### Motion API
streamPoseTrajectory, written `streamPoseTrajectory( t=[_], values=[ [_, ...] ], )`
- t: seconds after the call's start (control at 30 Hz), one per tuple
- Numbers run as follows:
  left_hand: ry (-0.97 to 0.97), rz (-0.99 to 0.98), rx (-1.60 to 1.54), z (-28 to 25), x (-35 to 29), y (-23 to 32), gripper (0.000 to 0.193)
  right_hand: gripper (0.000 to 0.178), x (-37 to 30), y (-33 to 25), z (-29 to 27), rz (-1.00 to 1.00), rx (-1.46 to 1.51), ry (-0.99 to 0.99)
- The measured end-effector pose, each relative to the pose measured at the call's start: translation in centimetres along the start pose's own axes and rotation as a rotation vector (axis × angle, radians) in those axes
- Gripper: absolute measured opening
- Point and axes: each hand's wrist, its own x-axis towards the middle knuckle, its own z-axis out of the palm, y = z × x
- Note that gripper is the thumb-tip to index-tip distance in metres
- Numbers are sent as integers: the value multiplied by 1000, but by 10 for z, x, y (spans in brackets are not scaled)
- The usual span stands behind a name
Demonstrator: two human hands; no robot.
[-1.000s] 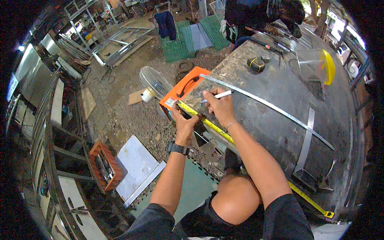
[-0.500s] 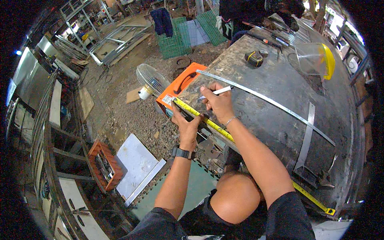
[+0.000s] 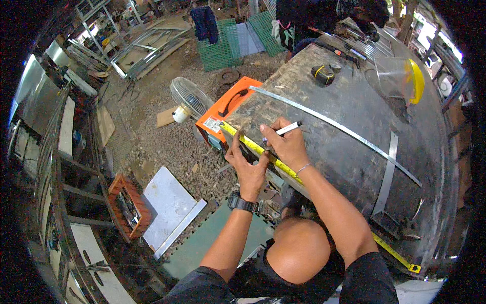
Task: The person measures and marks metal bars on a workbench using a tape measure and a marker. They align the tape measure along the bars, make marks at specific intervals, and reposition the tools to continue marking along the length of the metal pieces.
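Yellow measuring tape (image 3: 252,145) at the centre of it all, stretched along the near edge of the dark worktop (image 3: 349,167) from mid-frame, slipping under the right forearm and showing again at lower right. Left hand (image 3: 249,175), middle of the frame: thumb and forefinger apart, both against the tape, other fingers partly hidden. Right hand (image 3: 289,147), just beside it, closed around a white pen (image 3: 288,128), tip down near the tape's edge; whether it touches the surface, I can't tell. This looks like the measure-and-mark step, and a mark would call for a motionless tape and a precise tip. Farther out, a metal strip (image 3: 334,120) slants across centre right, an orange case (image 3: 218,107) sits upper left of centre, a fan (image 3: 190,96) beside it.
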Motion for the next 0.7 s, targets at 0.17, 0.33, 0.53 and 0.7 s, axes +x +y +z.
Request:
streamPoseTrajectory(
  t=[0.17, 0.33, 0.53, 0.7],
  values=[
    [15, -90, -32, 3, 1, 5, 91, 32, -2, -1, 1, -85, -177, 12],
    [7, -48, 7, 4, 2, 2, 90, 32, -4, -4, 0, -83, -252, -3],
    [9, -45, -11, 4, 2, 1, 90, 32, -4, -6, 1, -111, -254, -8],
    [-5, -49, 4, 0, -3, 2, 91, 32, -10, -2, 3, -143, -285, 22]
  ],
)
